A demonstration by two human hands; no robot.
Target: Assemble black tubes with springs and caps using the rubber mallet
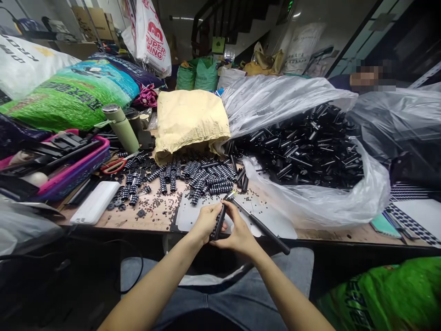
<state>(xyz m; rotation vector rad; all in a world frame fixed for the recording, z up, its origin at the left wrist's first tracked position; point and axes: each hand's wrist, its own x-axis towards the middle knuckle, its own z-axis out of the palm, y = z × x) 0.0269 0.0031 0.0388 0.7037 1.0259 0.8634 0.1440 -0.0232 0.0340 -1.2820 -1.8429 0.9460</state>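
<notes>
My left hand (206,221) and my right hand (240,233) meet over the table's front edge, both closed around a slim black plastic piece (220,222). It stands tilted between them; its left side looks studded, its right side smooth. Whether it is one part or two pressed together, I cannot tell. Beside my right hand, a hammer (265,227) lies with its metal head near my fingertips and its black handle jutting past the table edge. Behind my hands is a pile of black-and-white studded cylinders (213,178). Under them spreads a pale sheet (189,214) with tiny dark bits.
A clear plastic bag (375,188) of black plastic parts (303,151) fills the right side. A yellow sack (191,119) stands behind the pile. Leftward are red-handled scissors (113,165), a white box-like item (95,202), a green flask (122,128) and a pink basket (103,147). Another person sits far right.
</notes>
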